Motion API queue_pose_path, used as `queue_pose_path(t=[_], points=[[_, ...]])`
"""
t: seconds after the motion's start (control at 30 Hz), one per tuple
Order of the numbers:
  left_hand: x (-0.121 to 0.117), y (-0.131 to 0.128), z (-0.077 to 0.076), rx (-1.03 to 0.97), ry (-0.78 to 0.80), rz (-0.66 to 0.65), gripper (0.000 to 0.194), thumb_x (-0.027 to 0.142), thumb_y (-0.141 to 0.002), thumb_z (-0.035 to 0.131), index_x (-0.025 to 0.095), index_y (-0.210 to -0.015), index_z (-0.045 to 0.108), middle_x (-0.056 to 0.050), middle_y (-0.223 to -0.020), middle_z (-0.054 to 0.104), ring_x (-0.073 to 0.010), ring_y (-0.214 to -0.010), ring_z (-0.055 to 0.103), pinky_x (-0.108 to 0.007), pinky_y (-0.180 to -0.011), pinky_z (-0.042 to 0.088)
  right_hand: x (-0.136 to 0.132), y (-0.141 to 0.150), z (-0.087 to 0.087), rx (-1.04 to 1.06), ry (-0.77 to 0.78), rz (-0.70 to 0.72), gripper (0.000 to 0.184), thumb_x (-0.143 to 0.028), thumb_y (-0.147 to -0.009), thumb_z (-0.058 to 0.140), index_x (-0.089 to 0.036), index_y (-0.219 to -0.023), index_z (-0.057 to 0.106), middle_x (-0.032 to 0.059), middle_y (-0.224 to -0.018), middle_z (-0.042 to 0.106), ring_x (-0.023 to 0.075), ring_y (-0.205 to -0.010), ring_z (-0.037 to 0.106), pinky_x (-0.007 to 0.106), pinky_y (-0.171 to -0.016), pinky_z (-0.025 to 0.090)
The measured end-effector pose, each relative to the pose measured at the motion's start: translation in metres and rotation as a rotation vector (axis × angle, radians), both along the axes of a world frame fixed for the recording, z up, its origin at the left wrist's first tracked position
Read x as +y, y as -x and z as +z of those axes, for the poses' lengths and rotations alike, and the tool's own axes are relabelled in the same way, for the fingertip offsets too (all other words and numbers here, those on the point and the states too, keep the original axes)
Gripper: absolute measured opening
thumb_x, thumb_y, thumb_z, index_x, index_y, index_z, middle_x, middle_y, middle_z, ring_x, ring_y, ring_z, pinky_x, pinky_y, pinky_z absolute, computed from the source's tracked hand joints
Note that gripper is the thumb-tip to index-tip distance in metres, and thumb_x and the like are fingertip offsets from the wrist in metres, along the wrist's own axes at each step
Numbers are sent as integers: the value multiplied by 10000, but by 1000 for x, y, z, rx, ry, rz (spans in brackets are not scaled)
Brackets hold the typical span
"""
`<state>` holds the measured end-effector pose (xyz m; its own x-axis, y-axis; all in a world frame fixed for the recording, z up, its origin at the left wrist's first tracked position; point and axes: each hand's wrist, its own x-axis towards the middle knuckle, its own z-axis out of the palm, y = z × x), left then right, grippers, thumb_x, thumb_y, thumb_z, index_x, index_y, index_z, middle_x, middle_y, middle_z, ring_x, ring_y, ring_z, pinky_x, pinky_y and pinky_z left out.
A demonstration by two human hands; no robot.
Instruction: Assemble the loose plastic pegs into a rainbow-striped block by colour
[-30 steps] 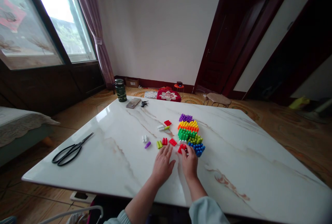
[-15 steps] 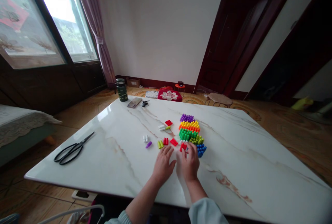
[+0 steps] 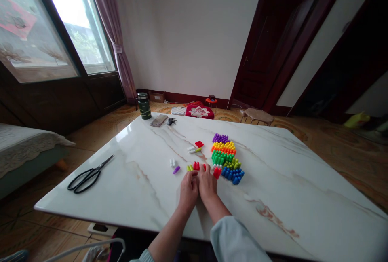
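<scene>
My right hand (image 3: 207,184) has its fingers curled down over a red plastic piece (image 3: 204,167), which they partly hide. Beside it and nearly touching, my left hand (image 3: 188,191) is closed, its fingertips bent inward; anything in them is hidden. Just beyond lie a pair of red pieces (image 3: 196,165) and yellow-green pieces (image 3: 189,168). Right of my hands, a red cluster (image 3: 217,172) sits in front of white pieces (image 3: 217,166). Grouped by colour on the right are blue (image 3: 233,175), green (image 3: 222,157), orange (image 3: 224,151), yellow (image 3: 226,146) and purple pieces (image 3: 220,138).
On the marble-patterned table (image 3: 136,197), black-handled scissors (image 3: 90,177) lie at left. A camouflage bottle (image 3: 144,106), a phone (image 3: 159,121) and keys (image 3: 171,121) are at the far left corner. White pieces (image 3: 172,163) and a purple piece (image 3: 176,170) lie loose.
My right hand has moved left from the red cluster, which now stands by the white pieces, to the loose red piece. My left hand's fingers have curled in, and the hands are closer together.
</scene>
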<state>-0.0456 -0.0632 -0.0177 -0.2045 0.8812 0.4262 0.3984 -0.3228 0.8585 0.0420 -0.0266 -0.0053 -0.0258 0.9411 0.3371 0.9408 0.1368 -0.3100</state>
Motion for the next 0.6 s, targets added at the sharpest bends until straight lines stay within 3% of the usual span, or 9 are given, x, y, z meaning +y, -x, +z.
queue_pose_path(t=[0.13, 0.33, 0.5, 0.6], points=[[-1, -1, 2, -9, -6, -13, 200, 139, -860, 446, 181, -973, 606, -79, -952, 669, -193, -859, 646, -325, -775, 524, -24, -8, -2, -84, -62, 17, 271, -94, -897, 422, -245, -1018, 611, 55, -935, 620, 144, -651, 622, 223, -514, 424], [-2, -1, 3, 50, -16, -24, 247, 114, -867, 404, 181, -936, 632, -78, -938, 665, -195, -881, 634, -337, -807, 502, -63, -24, 2, 33, -77, 113, 214, -123, -887, 452, -218, -939, 637, 85, -1032, 620, 204, -849, 646, 260, -622, 484], [-2, 0, 4, 57, -19, 7, 247, 70, -804, 403, 181, -857, 617, -62, -851, 656, -191, -798, 623, -321, -744, 501, -54, -22, 6, 79, -122, 150, 393, -115, -882, 426, -211, -1232, 578, 112, -1292, 554, 240, -1134, 577, 312, -814, 515], [-3, 0, 7, 36, -18, 19, 277, 50, -771, 394, 182, -869, 616, -61, -856, 657, -186, -786, 624, -312, -734, 507, -41, -14, 12, 28, -50, 139, 441, -129, -883, 445, -265, -1290, 545, 88, -1264, 579, 239, -1050, 613, 324, -772, 514]])
